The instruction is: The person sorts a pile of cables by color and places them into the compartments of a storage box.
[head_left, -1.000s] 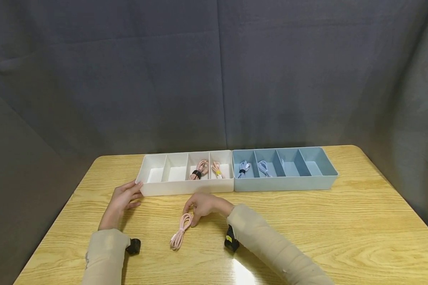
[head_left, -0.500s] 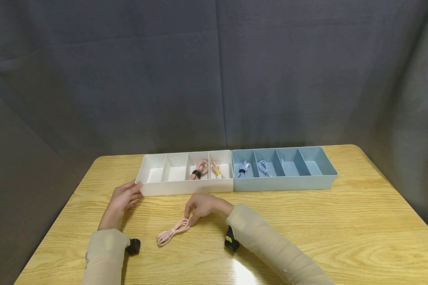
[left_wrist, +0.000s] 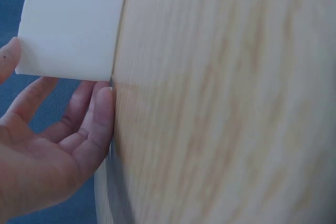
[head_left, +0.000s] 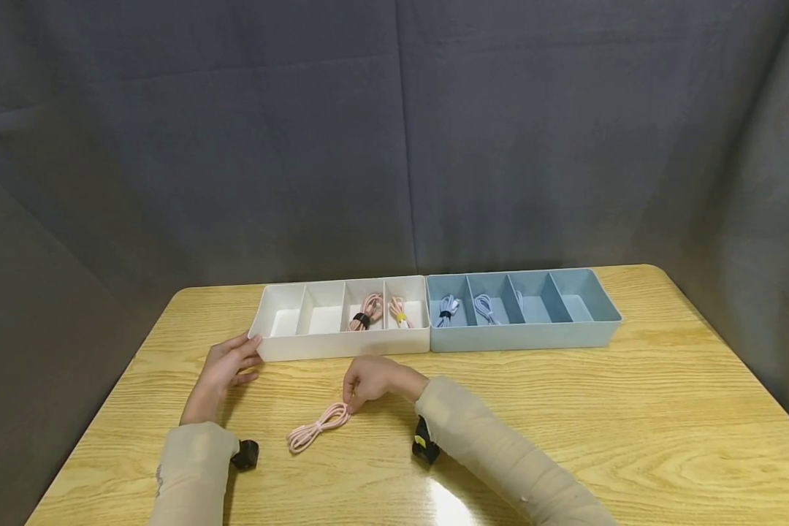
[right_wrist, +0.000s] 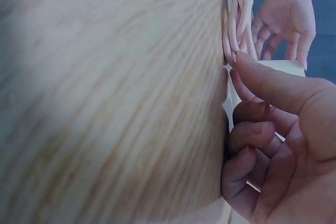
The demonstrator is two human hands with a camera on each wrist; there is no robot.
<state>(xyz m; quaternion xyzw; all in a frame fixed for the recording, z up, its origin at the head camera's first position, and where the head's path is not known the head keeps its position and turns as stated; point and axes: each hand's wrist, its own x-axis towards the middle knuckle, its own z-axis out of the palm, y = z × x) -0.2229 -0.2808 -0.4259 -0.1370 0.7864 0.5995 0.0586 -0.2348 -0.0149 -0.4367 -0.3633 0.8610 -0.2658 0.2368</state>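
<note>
A pink charging cable (head_left: 318, 427), coiled and tied at its middle, lies on the wooden table. My right hand (head_left: 372, 380) pinches its near loop between thumb and index finger, the other fingers curled, as the right wrist view shows. My left hand (head_left: 228, 361) touches the left front corner of the white divided tray (head_left: 342, 345); in the left wrist view its fingers lie loosely bent along the end wall, thumb by the rim. Inside that tray are a pink cable with a black strap (head_left: 365, 314) and a pink cable with a yellow tie (head_left: 399, 313).
A blue divided tray (head_left: 526, 336) stands against the white one's right end. It holds a blue cable with a black tie (head_left: 447, 310), another blue cable (head_left: 485, 309) and part of a third, mostly hidden by a divider. Behind the table hangs a dark curtain (head_left: 394, 146).
The pink cable's free end has swung left, so the coil lies flatter across the table. My right hand has shifted slightly and now pinches the loop. The left hand stays at the tray corner.
</note>
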